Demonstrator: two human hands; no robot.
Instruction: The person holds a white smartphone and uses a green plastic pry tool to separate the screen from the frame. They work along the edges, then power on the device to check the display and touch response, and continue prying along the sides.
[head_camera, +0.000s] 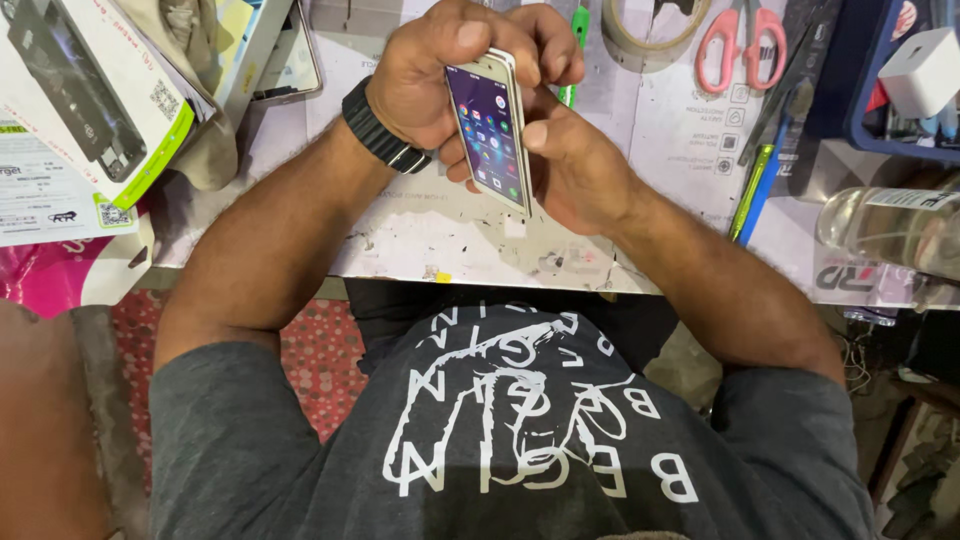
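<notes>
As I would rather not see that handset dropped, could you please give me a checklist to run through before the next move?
1. Phone gripped by both hands: ok. The left hand wraps its top and the right hand holds its lower side.
2. Screen lit: ok, app icons show.
3. Phone above the table, not past its edge: ok.
4. Screen free of cracks: cannot tell.
5. Scissors away from the hands: ok, they lie apart to the right.
</notes>
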